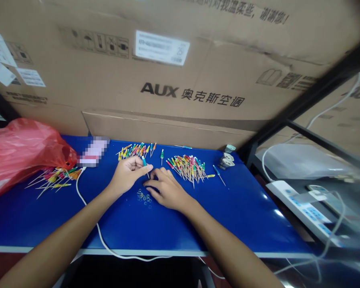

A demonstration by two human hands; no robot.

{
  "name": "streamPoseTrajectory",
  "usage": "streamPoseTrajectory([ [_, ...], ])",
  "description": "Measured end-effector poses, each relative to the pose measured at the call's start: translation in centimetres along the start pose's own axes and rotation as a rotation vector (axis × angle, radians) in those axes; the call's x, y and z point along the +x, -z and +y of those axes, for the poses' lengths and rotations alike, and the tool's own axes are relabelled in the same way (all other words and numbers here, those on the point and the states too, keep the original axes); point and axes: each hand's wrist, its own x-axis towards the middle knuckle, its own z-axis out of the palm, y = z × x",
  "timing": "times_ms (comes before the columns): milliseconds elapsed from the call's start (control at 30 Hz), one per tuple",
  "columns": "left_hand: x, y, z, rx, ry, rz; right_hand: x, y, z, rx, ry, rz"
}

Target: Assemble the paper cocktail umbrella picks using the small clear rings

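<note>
My left hand [127, 174] is closed, pinching a folded blue cocktail umbrella [144, 161] between thumb and fingers, its wooden stick pointing down. Close beside it, my right hand [167, 188] has bent fingers with gaps between them, near the stick's lower end. I see nothing held in it. Just left of its fingertips lie several small clear rings [143, 197]. Beyond my hands is one bunch of folded cocktail umbrellas [137, 150], with a single green umbrella [162, 156] beside it. A larger umbrella pile [189, 167] is to the right.
A red plastic bag [26, 150] covers part of another umbrella group [54, 179] at left. A phone [93, 153] has a white cable [99, 230] crossing the blue table [228, 228]. A lone blue umbrella [218, 174] lies right. Cardboard boxes [113, 88] stand behind; a power strip [302, 208] is at right.
</note>
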Motion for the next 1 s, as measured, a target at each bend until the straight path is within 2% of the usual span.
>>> streamPoseTrajectory([
  [267,0.2,0.1,-0.7,0.011,0.020,-0.008,0.4,-0.6,0.1,-0.004,-0.020,0.042],
  [467,0.3,0.1,-1.0,-0.009,0.032,-0.001,0.4,0.6,0.4,0.177,-0.135,0.199],
  [600,-0.1,-0.1,-0.8,-0.005,0.064,-0.062,0.4,1.2,0.9,0.322,-0.224,0.287],
  [800,0.1,0.1,-1.0,0.019,0.085,-0.079,0.5,1.1,1.1,0.470,-0.248,0.315],
  [900,0.4,0.2,-1.3,0.022,0.098,-0.071,0.5,1.0,1.2,0.480,-0.253,0.351],
  [1000,0.5,0.1,-1.6,-0.013,0.130,-0.116,0.4,0.9,1.3,0.473,-0.275,0.363],
])
